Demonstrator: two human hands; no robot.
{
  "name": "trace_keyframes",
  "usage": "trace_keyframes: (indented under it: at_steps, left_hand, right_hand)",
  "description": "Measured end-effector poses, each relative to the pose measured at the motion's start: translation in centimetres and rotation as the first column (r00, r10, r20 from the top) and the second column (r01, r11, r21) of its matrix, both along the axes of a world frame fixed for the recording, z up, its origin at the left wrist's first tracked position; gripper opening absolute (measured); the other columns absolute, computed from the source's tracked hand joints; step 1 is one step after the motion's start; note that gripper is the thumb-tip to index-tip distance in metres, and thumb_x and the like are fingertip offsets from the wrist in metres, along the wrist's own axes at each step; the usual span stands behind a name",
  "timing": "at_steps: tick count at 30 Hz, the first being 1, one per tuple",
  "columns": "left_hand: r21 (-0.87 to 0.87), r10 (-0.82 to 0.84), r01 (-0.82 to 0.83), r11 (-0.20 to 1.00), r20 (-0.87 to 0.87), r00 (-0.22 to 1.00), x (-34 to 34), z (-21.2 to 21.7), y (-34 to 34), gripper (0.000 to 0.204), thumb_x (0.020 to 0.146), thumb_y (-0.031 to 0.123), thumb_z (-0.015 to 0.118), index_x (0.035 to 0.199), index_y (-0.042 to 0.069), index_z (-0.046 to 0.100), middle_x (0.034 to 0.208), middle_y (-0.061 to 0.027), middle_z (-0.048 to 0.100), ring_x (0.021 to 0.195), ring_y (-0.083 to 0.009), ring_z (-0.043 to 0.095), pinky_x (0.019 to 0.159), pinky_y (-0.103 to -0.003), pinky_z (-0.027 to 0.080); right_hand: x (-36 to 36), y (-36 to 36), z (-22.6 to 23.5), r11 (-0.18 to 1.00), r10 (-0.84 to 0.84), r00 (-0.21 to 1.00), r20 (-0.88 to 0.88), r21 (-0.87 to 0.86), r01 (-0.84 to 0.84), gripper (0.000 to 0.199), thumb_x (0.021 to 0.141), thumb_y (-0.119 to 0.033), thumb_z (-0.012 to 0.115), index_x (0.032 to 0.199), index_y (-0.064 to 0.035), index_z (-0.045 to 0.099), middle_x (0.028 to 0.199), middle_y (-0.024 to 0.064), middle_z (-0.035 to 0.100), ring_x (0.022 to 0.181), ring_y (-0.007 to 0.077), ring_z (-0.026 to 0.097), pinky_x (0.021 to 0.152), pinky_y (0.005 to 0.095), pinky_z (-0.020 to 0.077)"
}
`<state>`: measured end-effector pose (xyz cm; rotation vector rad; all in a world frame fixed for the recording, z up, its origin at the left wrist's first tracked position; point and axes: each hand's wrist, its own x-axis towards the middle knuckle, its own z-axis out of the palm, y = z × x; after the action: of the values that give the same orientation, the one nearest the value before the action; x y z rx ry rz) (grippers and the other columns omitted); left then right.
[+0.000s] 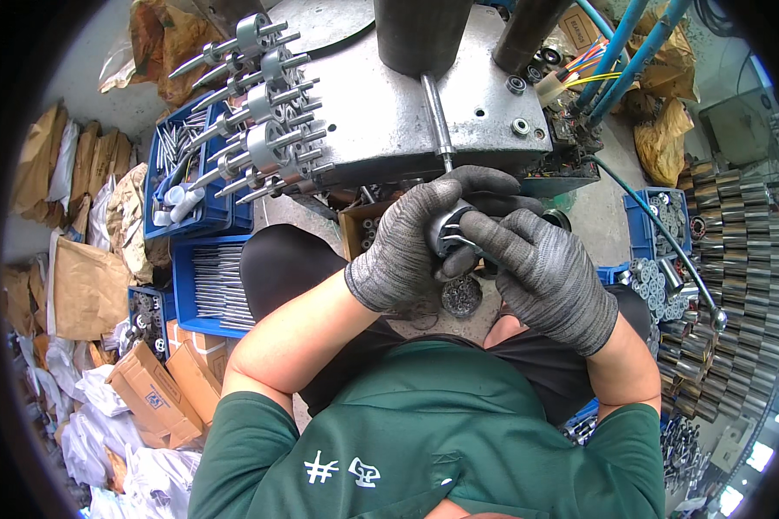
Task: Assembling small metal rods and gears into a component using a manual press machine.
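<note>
Both my hands wear grey knitted gloves and meet in front of the press. My left hand (407,238) is wrapped round a short, round metal part (442,227) with a dark inside. The fingers of my right hand (550,272) are curled against that part's open end; a thin shiny edge shows beneath them, too small to name. A steel shaft (437,121) runs from below the thick dark press column (420,39) down to my left hand. Whether it joins the round part is hidden by the glove.
Shafts with rings (273,143) stand at the metal block's (363,104) left edge. Blue bins (212,285) of rods lie left, beside cardboard (156,394). Bearings (517,84) sit on the block. Stacked steel tubes (736,259) and a blue bin (658,221) stand right, near a hose (649,216).
</note>
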<state>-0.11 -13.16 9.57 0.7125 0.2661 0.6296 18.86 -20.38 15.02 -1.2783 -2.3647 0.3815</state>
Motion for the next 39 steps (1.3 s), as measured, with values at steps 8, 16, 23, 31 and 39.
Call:
trace_keyframes:
  at_steps: [8, 16, 23, 31, 39]
  left_hand:
    - [-0.459, -0.019, 0.134, 0.878, 0.246, 0.969, 0.8, -0.2, -0.3, 0.042, 0.103, 0.036, 0.045, 0.123, 0.003, 0.059, 0.116, -0.0324, 0.069, 0.044, -0.0106, 0.046, 0.056, -0.027, 0.05]
    - [-0.378, 0.025, 0.029, 0.925, 0.137, 0.99, 0.2, 0.5, 0.4, 0.063, 0.096, 0.052, 0.056, 0.139, 0.006, 0.054, 0.142, -0.0338, 0.053, 0.109, -0.0388, 0.066, 0.092, -0.046, 0.059]
    - [-0.174, 0.101, -0.072, 0.982, 0.164, 0.981, 0.5, 0.3, -0.3, 0.058, 0.099, 0.049, 0.051, 0.132, 0.001, 0.057, 0.129, -0.0289, 0.066, 0.078, -0.0182, 0.07, 0.061, -0.022, 0.053]
    - [-0.019, 0.086, -0.084, 0.996, 0.122, 0.989, 0.7, -0.8, -0.3, 0.062, 0.099, 0.051, 0.051, 0.133, -0.001, 0.056, 0.126, -0.0255, 0.068, 0.056, -0.007, 0.052, 0.052, -0.022, 0.044]
    - [0.049, 0.083, -0.083, 0.995, -0.007, 0.997, -0.1, -0.2, -0.3, 0.059, 0.098, 0.05, 0.052, 0.129, 0.0, 0.059, 0.118, -0.0202, 0.072, 0.054, -0.0059, 0.047, 0.049, -0.02, 0.038]
  right_hand:
    - [-1.0, -0.8, 1.4, 0.691, 0.454, 0.865, -0.213, -0.528, -0.493, 0.059, 0.078, -0.005, 0.069, 0.136, -0.0156, 0.062, 0.111, 0.0114, 0.067, 0.098, 0.0322, 0.07, 0.082, 0.0438, 0.0591]
    - [0.4, -0.4, 0.4, 0.984, 0.063, 0.953, -0.295, -0.14, -0.108, 0.067, 0.07, 0.003, 0.065, 0.135, -0.0156, 0.064, 0.096, 0.0111, 0.067, 0.082, 0.034, 0.068, 0.073, 0.0424, 0.0584]
    - [0.0, -0.2, -0.3, 1.0, 0.018, 0.987, -0.161, 0.001, -0.018, 0.07, 0.07, -0.001, 0.066, 0.139, -0.0131, 0.061, 0.092, 0.0107, 0.064, 0.083, 0.0336, 0.065, 0.073, 0.0437, 0.057]
    - [-0.3, -0.3, -0.5, 1.0, -0.017, 0.991, -0.134, -0.009, 0.016, 0.069, 0.073, -0.001, 0.064, 0.141, -0.0148, 0.06, 0.091, 0.0093, 0.063, 0.084, 0.0325, 0.065, 0.074, 0.0439, 0.0566]
    - [-0.7, -0.4, -0.4, 1.0, 0.007, 0.993, -0.117, 0.017, -0.005, 0.066, 0.076, -0.002, 0.063, 0.141, -0.0147, 0.059, 0.094, 0.0109, 0.063, 0.089, 0.0346, 0.066, 0.08, 0.0464, 0.0569]
